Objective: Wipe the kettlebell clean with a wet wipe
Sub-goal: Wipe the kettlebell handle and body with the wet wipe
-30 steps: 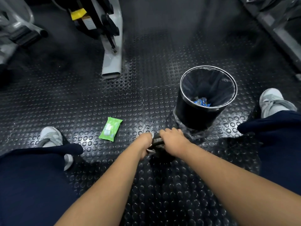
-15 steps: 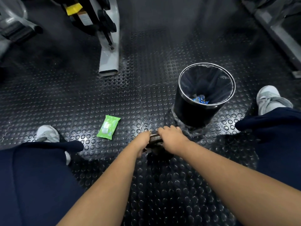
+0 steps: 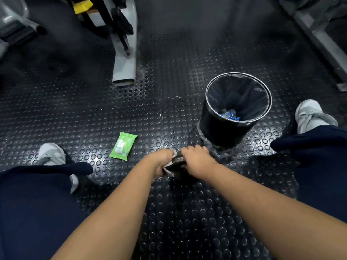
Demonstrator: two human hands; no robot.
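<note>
A dark kettlebell (image 3: 178,162) stands on the studded rubber floor between my knees, mostly covered by both hands. My left hand (image 3: 161,161) presses a white wet wipe (image 3: 170,172) against the kettlebell's left side; white edges of the wipe show above and below the fingers. On the kettlebell's right side, my right hand (image 3: 199,160) is closed over its top. A green wet wipe pack (image 3: 123,148) lies flat on the floor to the left of the hands.
A black bin (image 3: 225,130) with a liner and blue wrappers inside stands just beyond the right hand. A grey machine leg (image 3: 124,70) lies further back. My shoes (image 3: 50,154) (image 3: 308,115) flank the spot. More equipment frames the upper corners.
Both hands stay on the kettlebell. The left hand has shifted slightly, and more of the white wipe shows at its edges than before.
</note>
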